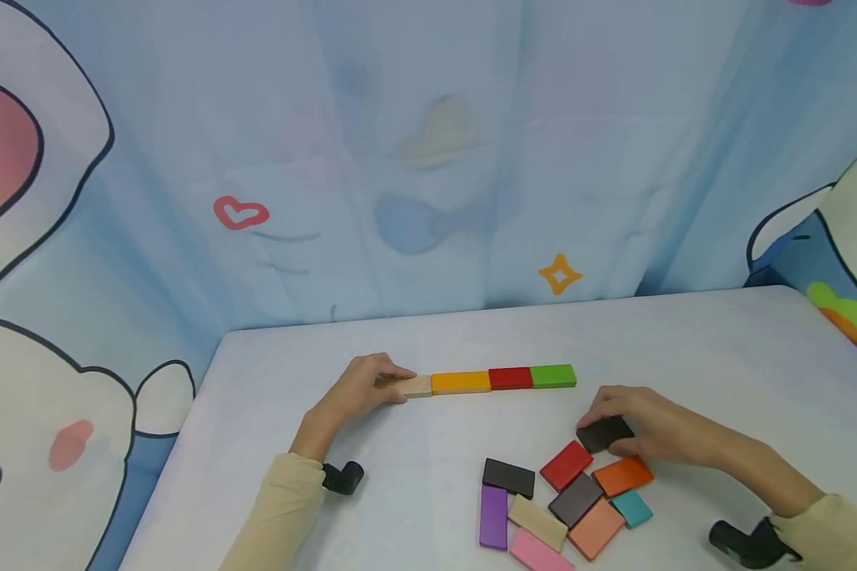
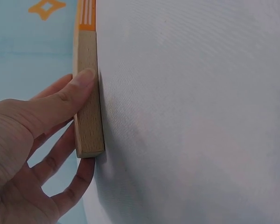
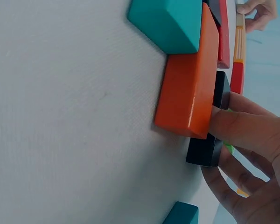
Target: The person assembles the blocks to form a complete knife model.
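Note:
A row of blocks lies end to end on the white table: a plain wood block (image 1: 416, 387), a yellow one (image 1: 460, 383), a red one (image 1: 510, 378) and a green one (image 1: 553, 376). My left hand (image 1: 363, 388) holds the wood block at the row's left end, thumb (image 2: 85, 78) on one face and fingers behind. At the pile's far side my right hand (image 1: 662, 424) grips a black block (image 1: 605, 434) between thumb and fingers. In the right wrist view the thumb lies beside the orange block (image 3: 184, 93), which partly hides the black block (image 3: 204, 150).
Near the front of the table (image 1: 400, 507) lie several loose blocks, among them red (image 1: 566, 465), dark (image 1: 509, 477), purple (image 1: 493, 517), cream (image 1: 538, 523), pink (image 1: 540, 551) and teal (image 1: 632, 508). A patterned blue curtain (image 1: 428, 159) hangs behind the table.

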A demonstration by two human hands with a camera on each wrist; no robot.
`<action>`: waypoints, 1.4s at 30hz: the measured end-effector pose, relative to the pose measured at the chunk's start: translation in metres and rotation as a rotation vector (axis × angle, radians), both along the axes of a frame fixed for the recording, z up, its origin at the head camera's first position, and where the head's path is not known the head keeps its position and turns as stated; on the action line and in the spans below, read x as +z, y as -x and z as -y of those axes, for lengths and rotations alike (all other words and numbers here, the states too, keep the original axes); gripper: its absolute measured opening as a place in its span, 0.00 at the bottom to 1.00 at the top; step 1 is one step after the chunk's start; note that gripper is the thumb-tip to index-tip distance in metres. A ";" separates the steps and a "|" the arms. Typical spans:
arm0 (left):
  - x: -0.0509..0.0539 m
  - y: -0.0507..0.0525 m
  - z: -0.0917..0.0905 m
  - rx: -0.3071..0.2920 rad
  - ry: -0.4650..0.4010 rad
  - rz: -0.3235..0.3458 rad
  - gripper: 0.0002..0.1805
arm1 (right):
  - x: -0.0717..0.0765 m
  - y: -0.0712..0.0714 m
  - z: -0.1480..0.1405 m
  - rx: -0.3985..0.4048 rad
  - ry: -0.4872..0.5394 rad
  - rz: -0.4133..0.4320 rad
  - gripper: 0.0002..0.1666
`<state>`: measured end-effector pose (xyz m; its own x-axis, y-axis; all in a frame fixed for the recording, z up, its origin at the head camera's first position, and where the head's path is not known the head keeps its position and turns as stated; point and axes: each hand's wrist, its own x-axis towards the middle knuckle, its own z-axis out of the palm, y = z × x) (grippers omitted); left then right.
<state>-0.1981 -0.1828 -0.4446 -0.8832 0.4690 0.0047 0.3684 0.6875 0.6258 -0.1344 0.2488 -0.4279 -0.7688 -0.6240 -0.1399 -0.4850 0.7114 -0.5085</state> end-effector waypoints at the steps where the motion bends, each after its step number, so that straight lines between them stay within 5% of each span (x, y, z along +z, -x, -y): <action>1: 0.000 -0.001 0.001 0.003 0.000 0.003 0.19 | 0.000 0.000 0.001 0.004 0.001 0.004 0.22; 6: 0.000 -0.002 0.005 -0.007 -0.011 -0.001 0.19 | 0.004 0.004 0.002 0.001 0.019 -0.028 0.23; 13: -0.001 -0.001 0.006 -0.022 -0.025 -0.009 0.19 | 0.012 0.018 -0.005 -0.087 0.061 -0.257 0.28; 17: -0.002 -0.001 0.005 -0.009 -0.029 -0.009 0.19 | 0.013 0.029 -0.009 -0.157 0.071 -0.315 0.29; 26: -0.005 0.001 0.001 -0.002 -0.026 -0.009 0.19 | 0.004 0.044 -0.011 -0.197 0.075 -0.285 0.26; 42: -0.002 -0.001 0.001 0.002 -0.015 0.005 0.20 | -0.007 0.049 -0.004 -0.192 0.045 -0.241 0.24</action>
<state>-0.1973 -0.1838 -0.4471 -0.8840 0.4675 0.0072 0.3642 0.6787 0.6377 -0.1831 0.2532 -0.4350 -0.8810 -0.4654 0.0852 -0.4542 0.7814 -0.4280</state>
